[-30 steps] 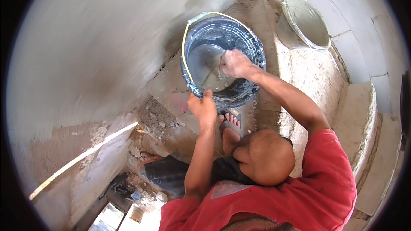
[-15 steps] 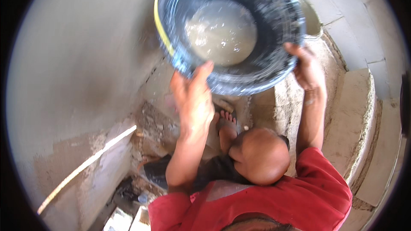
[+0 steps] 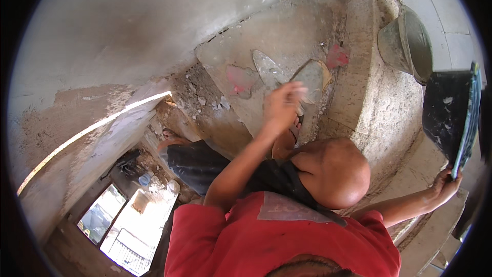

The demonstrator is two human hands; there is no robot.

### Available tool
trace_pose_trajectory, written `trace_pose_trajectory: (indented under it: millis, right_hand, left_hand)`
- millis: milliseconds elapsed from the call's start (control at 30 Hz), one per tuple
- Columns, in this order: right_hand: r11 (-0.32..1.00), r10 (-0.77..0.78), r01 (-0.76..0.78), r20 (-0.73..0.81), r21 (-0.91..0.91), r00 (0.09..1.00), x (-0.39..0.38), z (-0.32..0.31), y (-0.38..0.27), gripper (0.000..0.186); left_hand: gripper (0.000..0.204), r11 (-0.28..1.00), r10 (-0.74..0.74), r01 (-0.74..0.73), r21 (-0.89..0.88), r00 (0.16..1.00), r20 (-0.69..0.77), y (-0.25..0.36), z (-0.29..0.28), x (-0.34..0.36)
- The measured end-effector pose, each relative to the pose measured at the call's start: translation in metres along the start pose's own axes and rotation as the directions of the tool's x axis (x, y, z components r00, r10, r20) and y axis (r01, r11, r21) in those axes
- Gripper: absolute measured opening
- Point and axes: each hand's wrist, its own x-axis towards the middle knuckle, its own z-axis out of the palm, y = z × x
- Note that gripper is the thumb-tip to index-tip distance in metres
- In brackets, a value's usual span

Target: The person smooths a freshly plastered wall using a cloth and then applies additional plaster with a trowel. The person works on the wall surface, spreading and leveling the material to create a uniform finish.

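My right hand [image 3: 444,189] grips the rim of the dark bucket [image 3: 446,113] at the far right, which is turned on its side. My left hand [image 3: 284,100] reaches over the landing with its fingers blurred; whether it holds anything is unclear. Under and beyond it lie grey, flat patches [image 3: 318,79] and pink patches [image 3: 337,55] on the dusty concrete surface [image 3: 287,31]. My bare bent knee and sandalled foot are just below the left hand.
A grey bucket [image 3: 392,46] stands at upper right beside pale tiles [image 3: 451,51] and rough concrete steps [image 3: 374,92]. A plastered wall [image 3: 102,31] runs along the left with a pale strip [image 3: 92,128] against it. Rubble [image 3: 205,97] lies near it; a bright doorway [image 3: 128,241] shows at lower left.
The dark bucket, earlier held in both hands with murky liquid in it, has swung far right and tipped, now in my right hand. My left hand has left it and moved over the landing.
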Motion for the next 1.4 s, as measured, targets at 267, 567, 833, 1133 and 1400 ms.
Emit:
trace_pose_trajectory:
  millis: [267,567,833,1133,1400]
  right_hand:
    - [0.988,-0.011,-0.048,-0.378,-0.148,0.926,0.013,-0.090,0.119,0.029]
    - [0.495,-0.589,-0.043,-0.371,-0.868,0.718,-0.142,0.159,0.218,0.042]
    - [0.540,0.305,0.405,0.620,-0.738,0.723,-0.185,0.263,0.369,0.032]
    - [-0.012,0.734,0.748,0.502,-0.664,0.457,-0.233,0.276,0.547,0.041]
    - [0.237,0.611,0.545,0.559,-0.804,0.561,-0.193,0.319,0.506,0.044]
  left_hand:
    - [0.072,0.663,-0.128,0.498,0.560,0.812,-0.570,-0.152,-0.066,0.003]
    - [0.077,0.463,-0.208,0.588,0.663,0.799,-0.564,-0.156,-0.053,0.017]
    - [0.062,0.700,-0.351,0.611,0.371,0.745,-0.567,-0.169,-0.073,0.019]
    - [0.029,0.740,-0.607,0.312,-0.596,0.693,-0.390,-0.129,-0.090,0.039]
    - [0.032,0.669,-0.631,0.200,-0.716,0.662,-0.404,-0.133,-0.103,0.101]
